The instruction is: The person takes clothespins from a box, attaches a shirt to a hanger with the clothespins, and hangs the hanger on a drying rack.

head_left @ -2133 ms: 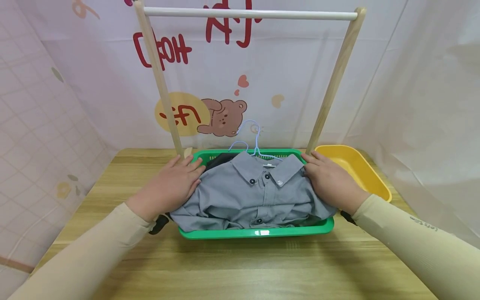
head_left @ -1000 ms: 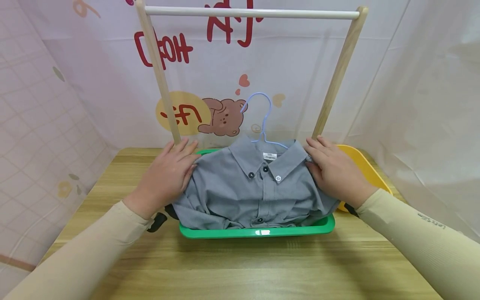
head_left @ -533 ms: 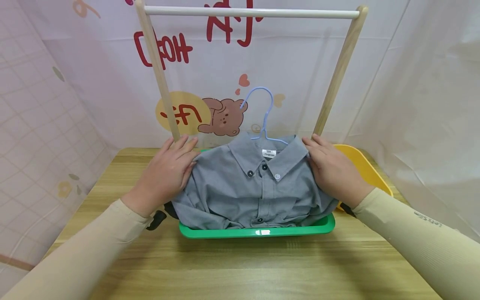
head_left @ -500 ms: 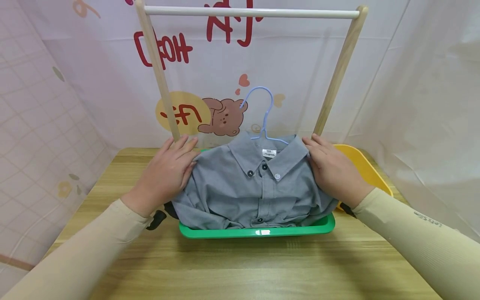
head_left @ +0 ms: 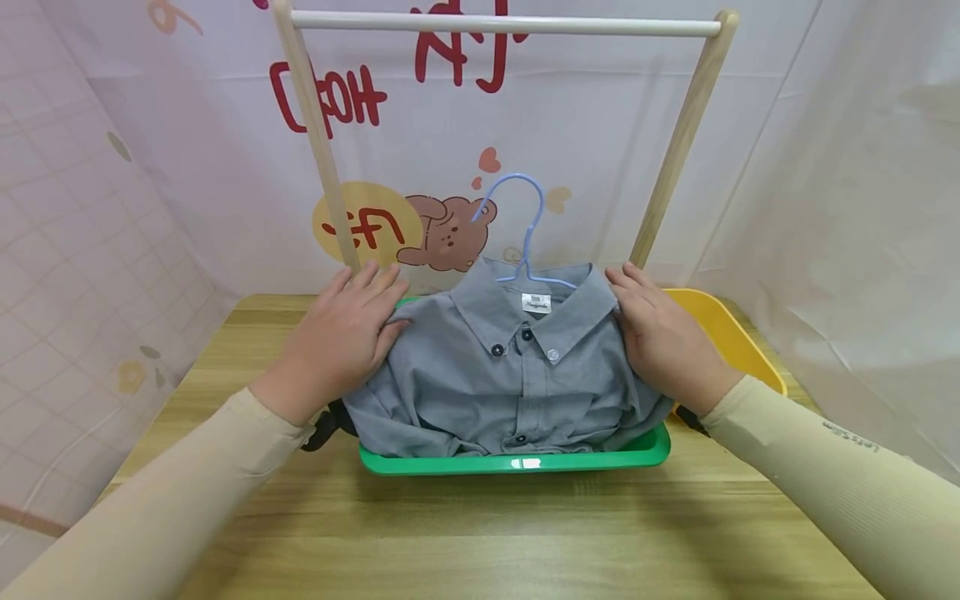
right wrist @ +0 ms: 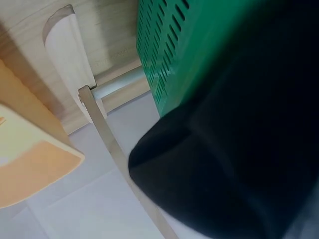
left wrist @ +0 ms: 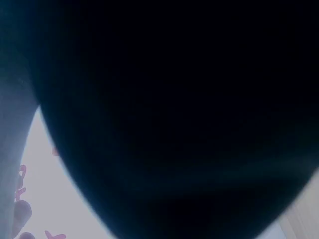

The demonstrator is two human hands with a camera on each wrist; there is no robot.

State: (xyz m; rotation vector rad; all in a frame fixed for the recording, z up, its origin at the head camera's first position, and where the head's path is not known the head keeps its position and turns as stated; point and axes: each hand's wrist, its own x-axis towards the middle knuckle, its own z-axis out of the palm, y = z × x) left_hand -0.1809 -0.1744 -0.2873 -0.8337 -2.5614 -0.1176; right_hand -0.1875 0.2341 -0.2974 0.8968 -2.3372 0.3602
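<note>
In the head view a grey button-up shirt with a white neck label lies partly in a green basket, its collar end raised. A light-blue hanger sits inside the collar, its hook standing up. My left hand holds the shirt's shoulder at the left, thumb in front and fingers behind. At the other shoulder my right hand grips the cloth, its thumb hidden. A dark, out-of-focus shape fills most of the left wrist view. The right wrist view shows the basket's slotted side beside a dark shape.
Behind the basket stands a wooden rack with a white rod across its top. A yellow bin is at the right, on the wooden table. One rack foot shows in the right wrist view.
Both hands have raised the shirt's collar end and the hanger hook has come up with it. A second hook and dark cloth seen earlier are now hidden. The last half second shows only slight movement.
</note>
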